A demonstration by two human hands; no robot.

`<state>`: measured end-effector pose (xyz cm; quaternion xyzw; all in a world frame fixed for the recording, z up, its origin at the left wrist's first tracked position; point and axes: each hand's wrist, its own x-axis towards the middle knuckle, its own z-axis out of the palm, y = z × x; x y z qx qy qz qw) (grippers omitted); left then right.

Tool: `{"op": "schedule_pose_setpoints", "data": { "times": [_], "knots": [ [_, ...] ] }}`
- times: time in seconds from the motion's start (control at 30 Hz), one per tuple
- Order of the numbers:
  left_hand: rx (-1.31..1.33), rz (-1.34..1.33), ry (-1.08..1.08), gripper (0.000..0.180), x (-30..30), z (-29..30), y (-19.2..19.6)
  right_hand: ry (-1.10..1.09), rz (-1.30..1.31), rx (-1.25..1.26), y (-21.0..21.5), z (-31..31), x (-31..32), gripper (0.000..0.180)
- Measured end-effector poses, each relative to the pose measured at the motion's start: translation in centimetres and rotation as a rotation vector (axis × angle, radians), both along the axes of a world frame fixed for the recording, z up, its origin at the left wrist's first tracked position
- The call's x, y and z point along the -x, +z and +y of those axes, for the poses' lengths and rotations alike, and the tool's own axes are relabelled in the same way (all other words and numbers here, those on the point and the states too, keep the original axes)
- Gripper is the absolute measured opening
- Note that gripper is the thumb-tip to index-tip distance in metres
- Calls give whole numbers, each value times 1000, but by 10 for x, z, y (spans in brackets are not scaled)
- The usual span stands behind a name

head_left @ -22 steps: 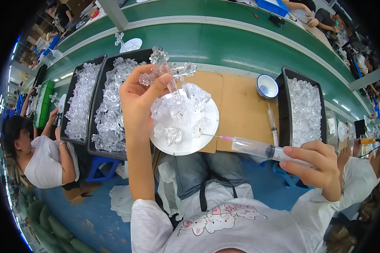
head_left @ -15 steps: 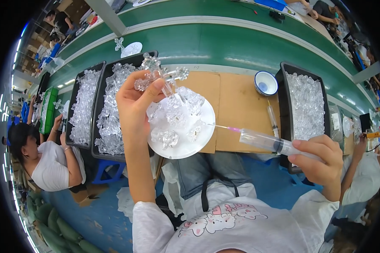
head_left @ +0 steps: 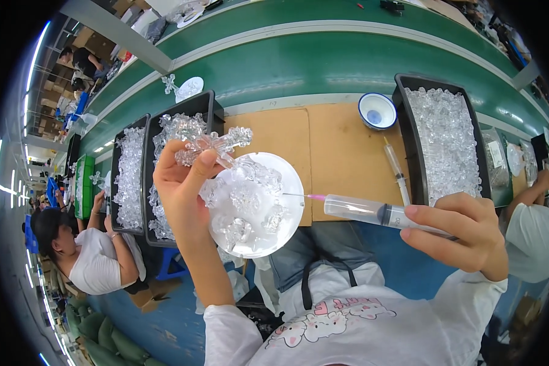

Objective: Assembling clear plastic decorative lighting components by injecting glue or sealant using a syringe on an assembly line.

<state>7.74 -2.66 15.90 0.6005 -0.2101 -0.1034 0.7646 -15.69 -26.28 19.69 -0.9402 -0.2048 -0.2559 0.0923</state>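
Note:
My left hand (head_left: 186, 177) is closed, pinching a clear plastic cross-shaped ornament (head_left: 229, 141) between thumb and fingers. Below and beside it is a round white plate (head_left: 294, 213) bearing several clear, faceted pieces (head_left: 245, 198). In my right hand (head_left: 457, 235) lies a large clear syringe (head_left: 354, 208), tipped with a thin needle on a pink hub. It points left, and the needle tip overlaps the plate's right part in view. Whether the tip touches anything there, I cannot tell.
Brown cardboard (head_left: 341, 165) covers the bench. A blue-rimmed white bowl (head_left: 377, 111) and a second syringe (head_left: 396, 171) rest at its right. Black bins of clear pieces stand right (head_left: 401, 116) and left (head_left: 212, 113). A person (head_left: 94, 244) sits at the left.
The whole view has shifted a little. My left hand and the cross ornament sit lower and farther left in view; the syringe also appears farther left. Both grips stay the same.

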Motion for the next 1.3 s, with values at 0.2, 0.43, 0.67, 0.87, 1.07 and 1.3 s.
{"op": "schedule_pose_setpoints", "data": {
  "times": [0.2, 0.43, 0.67, 0.87, 1.07, 1.3],
  "knots": [
    [48, 8, 15, 22, 4, 3, -4, -18, 47, 34, 6, 3, 6, 33],
    [43, 1, 27, 26, 5, 11, -8, -11, 10, 32, 3, 11, 5, 33],
    [81, 17, 5, 26, 7, 15, -12, -22, 23, 4, 4, 15, 5, 28],
    [104, 40, -16, 27, 8, 14, -13, -44, 43, 2, 6, 17, 8, 28],
    [100, 43, -11, 27, 9, 15, -15, -63, 54, -15, 6, 18, 9, 28],
    [103, 34, -15, 26, 8, 17, -19, -66, 46, -54, 5, 20, 10, 27]
  ]
}}
